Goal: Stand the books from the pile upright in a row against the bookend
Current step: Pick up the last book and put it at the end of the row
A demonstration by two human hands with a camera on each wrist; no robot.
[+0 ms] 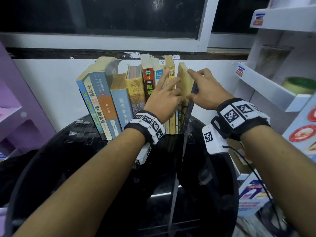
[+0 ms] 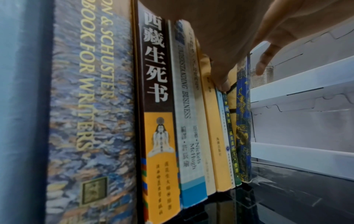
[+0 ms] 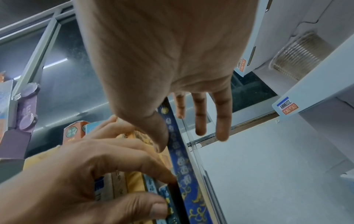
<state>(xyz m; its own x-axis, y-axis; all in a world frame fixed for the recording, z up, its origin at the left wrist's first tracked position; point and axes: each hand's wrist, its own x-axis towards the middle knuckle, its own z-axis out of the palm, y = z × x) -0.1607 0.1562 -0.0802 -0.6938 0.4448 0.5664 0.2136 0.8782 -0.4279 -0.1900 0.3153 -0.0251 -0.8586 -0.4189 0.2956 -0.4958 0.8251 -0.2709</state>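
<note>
A row of books (image 1: 135, 89) stands on the black round table (image 1: 82, 161) against the white wall. The leftmost books (image 1: 95, 100) lean to the left. At the right end stands a blue gold-patterned book (image 1: 189, 108), spine toward me, also close up in the wrist views (image 2: 243, 121) (image 3: 184, 166). My right hand (image 1: 200, 86) pinches it near the top, thumb on the left cover, fingers (image 3: 200, 115) straight along the right cover. My left hand (image 1: 164, 93) presses bent fingertips (image 3: 168, 178) on the thin spines just left of it, where a dark gap shows. No bookend is clearly visible.
A white shelf rack (image 1: 266, 89) stands close to the right of the row, holding a green tape roll (image 1: 297, 84). A purple shelf unit (image 1: 17, 108) is at the left. Boxes (image 1: 253, 194) sit below the right edge of the table.
</note>
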